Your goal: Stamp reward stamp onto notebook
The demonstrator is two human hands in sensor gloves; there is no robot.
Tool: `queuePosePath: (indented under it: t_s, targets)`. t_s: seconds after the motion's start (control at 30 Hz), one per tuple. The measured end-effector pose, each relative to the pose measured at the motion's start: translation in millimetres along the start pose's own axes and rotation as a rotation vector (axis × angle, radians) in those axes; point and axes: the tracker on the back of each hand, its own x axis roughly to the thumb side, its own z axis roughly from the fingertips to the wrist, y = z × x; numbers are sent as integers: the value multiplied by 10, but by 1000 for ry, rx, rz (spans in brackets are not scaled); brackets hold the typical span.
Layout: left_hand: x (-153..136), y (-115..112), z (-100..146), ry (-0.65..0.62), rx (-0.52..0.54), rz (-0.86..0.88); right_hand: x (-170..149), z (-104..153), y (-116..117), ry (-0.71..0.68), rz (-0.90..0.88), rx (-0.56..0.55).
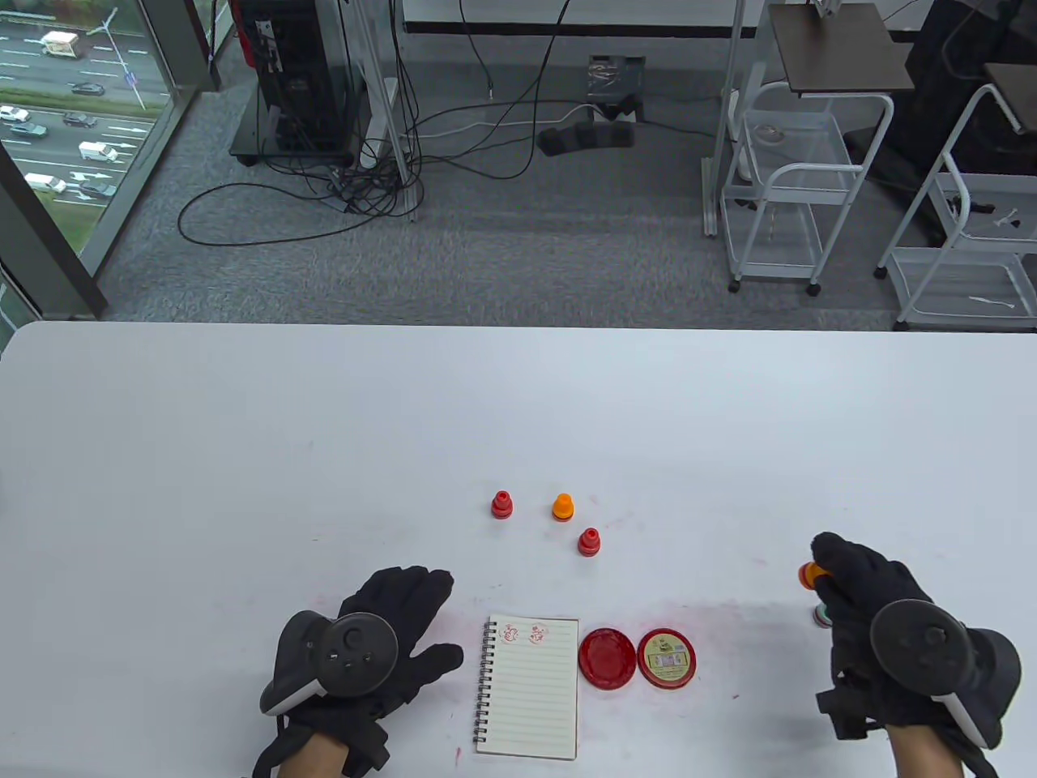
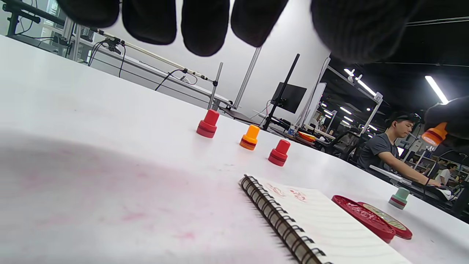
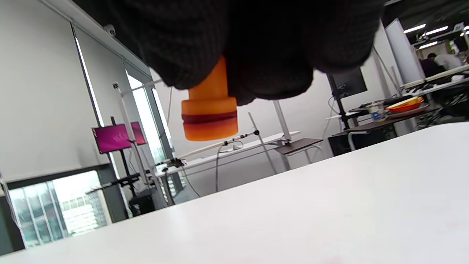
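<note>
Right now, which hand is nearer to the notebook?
Left. The left hand lies flat on the table just left of the notebook. The right hand is far to its right, beyond the ink pad, holding an orange stamp.

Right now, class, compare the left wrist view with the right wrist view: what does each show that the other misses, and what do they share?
Only the left wrist view shows the notebook with two red prints, the open ink pad, three standing stamps (red, orange, red) and a green stamp.

Only the right wrist view shows a close look at the right hand holding its stamp clear above the table.

Both show that held orange stamp and the white table.
</note>
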Motion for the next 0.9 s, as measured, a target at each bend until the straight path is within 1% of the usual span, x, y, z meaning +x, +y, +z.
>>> queuePosePath:
  t_s: [0.1,0.2,0.53,0.63,0.73,0.9]
  targets:
    - [0,16,4,7,-1,-6,-183,-50,2,45,51,35]
    - [-7,27,9,18,-7,-26,-326,-82,60,93,54,70]
    - [-29,19,7,42,-27,-28,-702,-71,520,219,107,219]
    - [-29,22,12,52,-38,-61,-777,-68,627,239,119,248]
    - [-29,21,11,57,-46,-59,-825,-66,705,248,133,273]
    - [-31,19,13,67,-57,-55,-885,-63,787,272,138,297]
